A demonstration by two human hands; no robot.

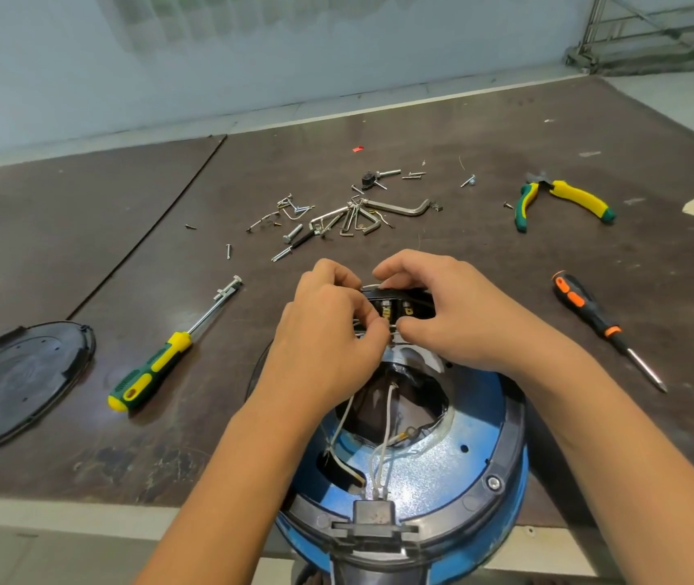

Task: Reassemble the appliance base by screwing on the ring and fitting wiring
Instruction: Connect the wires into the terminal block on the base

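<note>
Small black plastic switch block [404, 306]: gripped by the right hand [450, 306], fingers curled over its far edge, thumb below. The left hand [324, 331] pinched its left end.
White wires [387, 432]: ran from the grip back into the round blue metal appliance base [442, 462], directly below and nearer, which crossed the brown tabletop's [505, 133] near edge.
Left of grip: green-and-yellow screwdriver [155, 365], well apart.
Right: orange-and-black screwdriver [590, 310], bare tabletop between.
Just beyond: loose screws and hex keys [349, 217].

Single head-worn wide-angle view, looking forward and down, close over the hands [379, 318], table [505, 133] stretching beyond
</note>
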